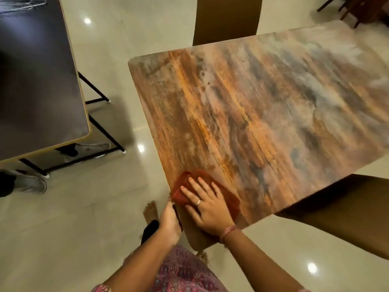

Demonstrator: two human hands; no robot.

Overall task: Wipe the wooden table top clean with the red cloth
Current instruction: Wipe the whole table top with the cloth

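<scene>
My right hand (pixel 207 209) presses flat on the red cloth (pixel 190 191) at the table (pixel 263 106) edge, lower centre, my left hand (pixel 169 223) seemingly cupped below, so crumbs may miss it.

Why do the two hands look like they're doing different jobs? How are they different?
The right hand lies flat on the red cloth with straight, spread fingers; the left hand is at the table edge, beside the cloth, fingers hidden. The right hand is on top of the table; the left hand is off its side. The right hand wears a ring and a wrist band; none shows on the left. Both are bare and at the table's near corner.
</scene>
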